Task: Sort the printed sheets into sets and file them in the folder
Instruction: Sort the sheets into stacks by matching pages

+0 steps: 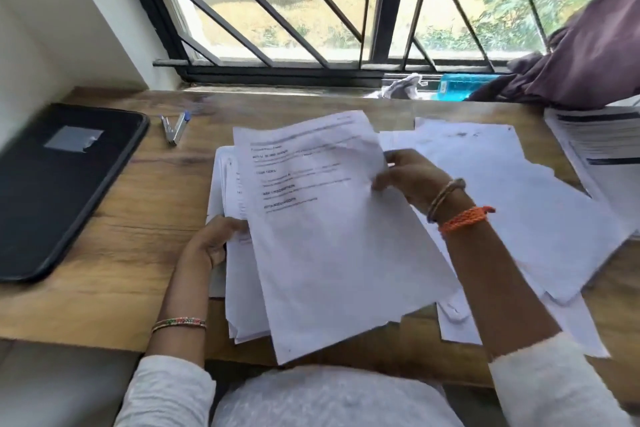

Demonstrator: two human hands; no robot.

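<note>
A printed sheet (329, 229) with a few lines of text near its top is lifted over the middle of the wooden desk (121, 253). My right hand (408, 177) pinches its right edge. Under it lies a stack of sheets (239, 288), and my left hand (214, 243) grips that stack at its left edge. More white sheets (519, 204) lie spread out to the right, partly overlapping one another. The black folder (59, 184) lies closed at the desk's left end, a grey label on its cover.
Two pens (175, 126) lie beside the folder near the window sill. A printed booklet with dark bands (606, 149) sits at the right edge. A purple cloth (581, 55), a blue bottle (460, 87) and a grey rag (401, 87) are on the sill.
</note>
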